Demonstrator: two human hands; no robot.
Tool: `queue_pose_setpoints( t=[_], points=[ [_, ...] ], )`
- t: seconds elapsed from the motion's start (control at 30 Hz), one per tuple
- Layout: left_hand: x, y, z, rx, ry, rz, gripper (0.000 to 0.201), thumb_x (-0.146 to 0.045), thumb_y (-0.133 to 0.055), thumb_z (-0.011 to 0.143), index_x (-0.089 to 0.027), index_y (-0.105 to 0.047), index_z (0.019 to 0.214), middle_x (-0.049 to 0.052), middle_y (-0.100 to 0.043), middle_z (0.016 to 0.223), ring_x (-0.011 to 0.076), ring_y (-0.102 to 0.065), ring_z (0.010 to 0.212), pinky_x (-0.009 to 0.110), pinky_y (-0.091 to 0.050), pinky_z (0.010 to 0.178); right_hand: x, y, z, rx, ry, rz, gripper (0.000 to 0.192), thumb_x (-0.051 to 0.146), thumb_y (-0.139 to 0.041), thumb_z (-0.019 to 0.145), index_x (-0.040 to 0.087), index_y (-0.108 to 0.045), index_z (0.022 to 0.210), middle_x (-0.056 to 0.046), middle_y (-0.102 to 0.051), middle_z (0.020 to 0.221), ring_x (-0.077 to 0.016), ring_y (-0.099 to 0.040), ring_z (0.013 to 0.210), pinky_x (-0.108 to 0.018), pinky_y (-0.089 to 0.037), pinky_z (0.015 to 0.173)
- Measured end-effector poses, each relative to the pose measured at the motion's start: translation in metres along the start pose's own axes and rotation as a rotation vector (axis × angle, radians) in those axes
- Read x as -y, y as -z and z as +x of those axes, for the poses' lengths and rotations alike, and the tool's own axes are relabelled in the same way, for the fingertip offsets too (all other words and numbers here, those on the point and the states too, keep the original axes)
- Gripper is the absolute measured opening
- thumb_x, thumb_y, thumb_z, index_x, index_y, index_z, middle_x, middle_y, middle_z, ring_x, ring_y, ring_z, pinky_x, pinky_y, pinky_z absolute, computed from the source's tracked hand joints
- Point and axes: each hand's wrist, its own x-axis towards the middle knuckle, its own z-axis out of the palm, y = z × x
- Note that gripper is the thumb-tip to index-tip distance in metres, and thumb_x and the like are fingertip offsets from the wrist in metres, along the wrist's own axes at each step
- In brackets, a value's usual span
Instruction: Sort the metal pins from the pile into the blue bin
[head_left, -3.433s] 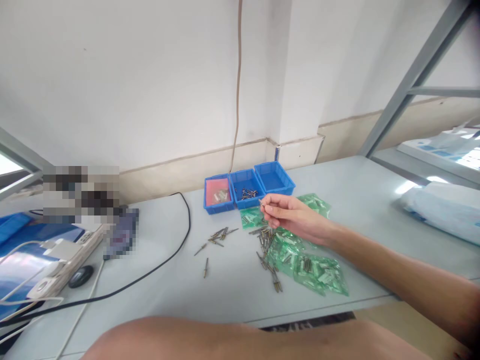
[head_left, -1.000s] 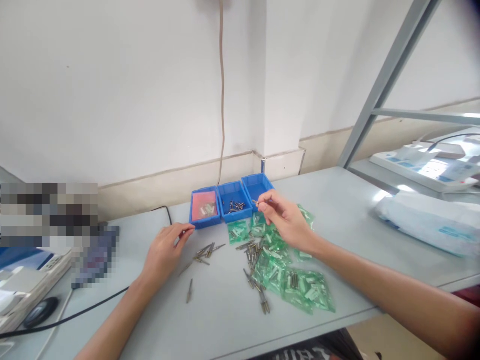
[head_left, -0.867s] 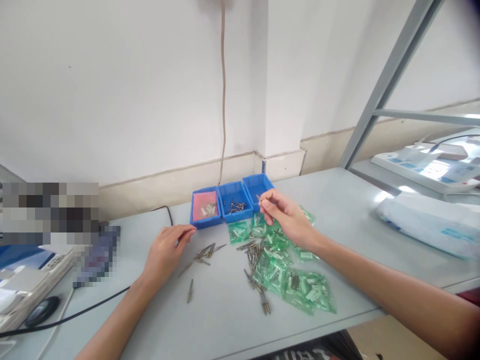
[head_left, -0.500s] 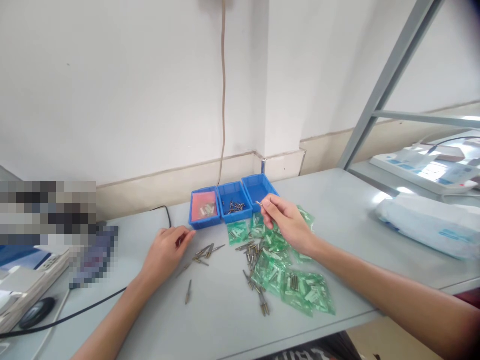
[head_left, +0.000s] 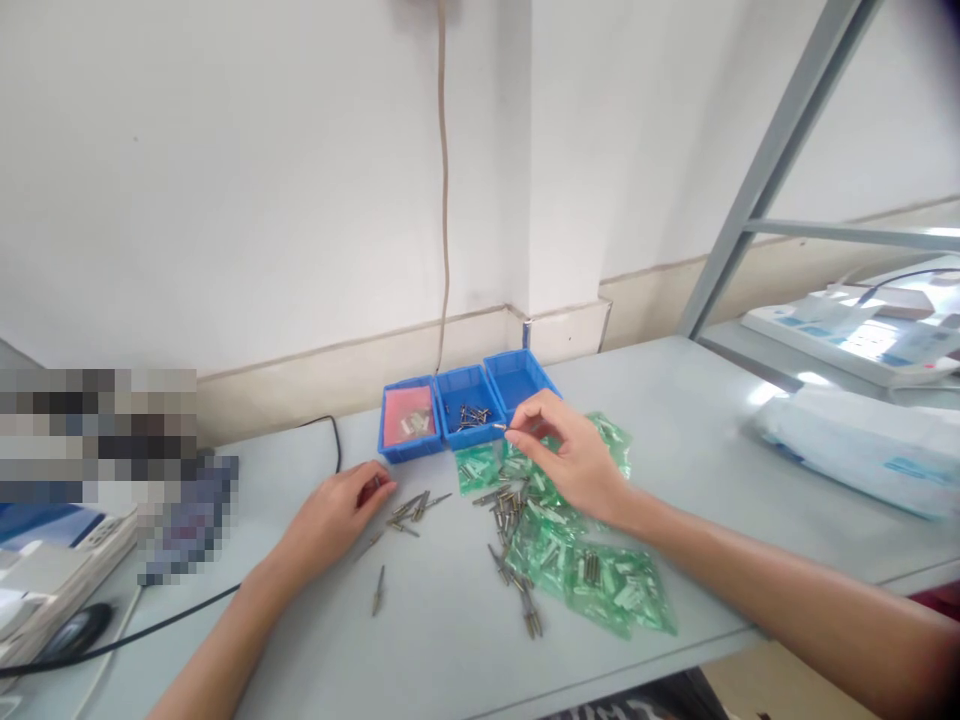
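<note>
My right hand (head_left: 571, 456) pinches a small metal pin (head_left: 501, 427) between thumb and finger, just in front of the middle blue tray (head_left: 466, 413), which holds several pins. My left hand (head_left: 334, 514) rests on the grey table (head_left: 465, 640) with fingers curled, its tips beside a loose cluster of metal pins (head_left: 411, 505). A pile of green plastic bags (head_left: 592, 570) with small parts lies under and in front of my right hand. More pins (head_left: 512, 515) lie at the bags' left edge. The left blue tray (head_left: 408, 422) has a pink lining; the right blue tray (head_left: 519, 378) looks bare inside.
A black cable (head_left: 135, 630) runs across the table's left side to devices (head_left: 52, 560) at the left edge. A brown cord (head_left: 442, 200) hangs down the wall behind the trays. A white bag (head_left: 855, 450) lies at the right, beside a grey metal frame (head_left: 765, 170).
My left hand came into view and settled beside the loose pins. My right hand moved the held pin slightly left and down, toward the middle tray's front edge.
</note>
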Motion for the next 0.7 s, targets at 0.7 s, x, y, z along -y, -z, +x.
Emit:
queue_pose_setpoints(
  t=[0.7],
  points=[
    [0.0, 0.0, 0.001, 0.007, -0.004, -0.009, 0.027, -0.049, -0.047, 0.109, -0.027, -0.06, 0.102, -0.001, -0.067, 0.08, 0.0206, -0.061, 0.073, 0.03, -0.039, 0.069, 0.012, 0.007, 0.005, 0.188, -0.406, 0.804, 0.028, 0.044, -0.072, 0.103, 0.02, -0.067, 0.091, 0.002, -0.052, 0.074, -0.0116, -0.044, 0.062, -0.029, -0.033, 0.063]
  ],
)
